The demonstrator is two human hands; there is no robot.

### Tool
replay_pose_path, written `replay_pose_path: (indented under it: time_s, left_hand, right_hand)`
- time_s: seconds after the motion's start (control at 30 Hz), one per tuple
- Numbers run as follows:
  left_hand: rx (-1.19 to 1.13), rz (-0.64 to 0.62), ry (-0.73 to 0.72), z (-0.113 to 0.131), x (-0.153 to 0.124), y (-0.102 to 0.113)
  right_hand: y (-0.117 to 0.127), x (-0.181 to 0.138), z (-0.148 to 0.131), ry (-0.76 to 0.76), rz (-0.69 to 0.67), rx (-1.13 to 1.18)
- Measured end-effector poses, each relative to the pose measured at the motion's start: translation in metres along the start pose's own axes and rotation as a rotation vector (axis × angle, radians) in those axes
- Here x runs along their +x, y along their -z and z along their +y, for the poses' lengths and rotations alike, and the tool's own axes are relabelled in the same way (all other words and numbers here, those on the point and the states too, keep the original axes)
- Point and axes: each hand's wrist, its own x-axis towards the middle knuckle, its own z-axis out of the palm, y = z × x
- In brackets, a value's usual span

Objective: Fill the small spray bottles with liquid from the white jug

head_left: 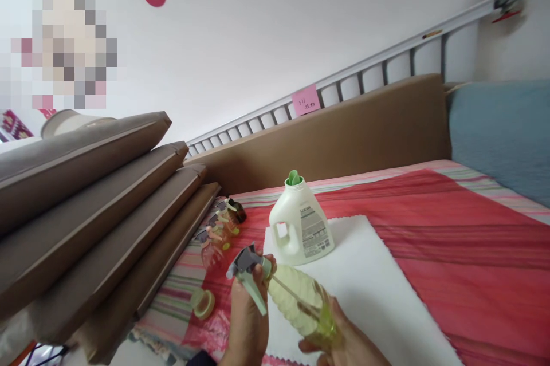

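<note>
My left hand point(247, 320) is closed around the grey and green trigger head point(248, 267) of a pale green spray bottle point(301, 303). My right hand point(348, 343) grips the bottle's lower body from beneath, holding it tilted over a white cloth point(378, 291). A thin tube runs inside the bottle. Behind it on the cloth stands a white detergent jug point(301, 225) with a green cap and a handle.
Several small spray bottles point(219, 228) lie at the left on the red striped cover point(464, 240). A green tape roll point(203, 303) rests near them. Brown cushions point(94, 211) are stacked at the left; a brown headboard point(344, 137) and blue pillow point(502, 131) stand behind.
</note>
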Motion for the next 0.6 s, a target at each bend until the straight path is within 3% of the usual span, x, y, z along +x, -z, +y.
replay_pose_path:
  time_s: [0.1, 0.17, 0.27, 0.33, 0.6]
  left_hand:
    - [-0.011, 0.004, -0.013, -0.002, 0.002, 0.003]
    - [-0.002, -0.016, 0.017, -0.003, 0.004, 0.005]
    - [-0.013, 0.011, 0.05, -0.001, 0.005, 0.006]
    - [-0.037, 0.043, 0.038, 0.001, 0.005, 0.005]
    - [-0.029, -0.004, 0.038, 0.002, 0.004, 0.005]
  right_hand:
    - [0.003, 0.001, 0.003, 0.185, 0.029, -0.09]
    - [0.007, 0.003, 0.003, 0.093, -0.02, -0.136]
    - [0.012, 0.008, -0.002, -0.21, -0.144, -0.114]
    - [0.011, 0.009, -0.005, -0.336, -0.173, -0.078]
    - [0.001, -0.001, -0.004, -0.271, -0.164, -0.022]
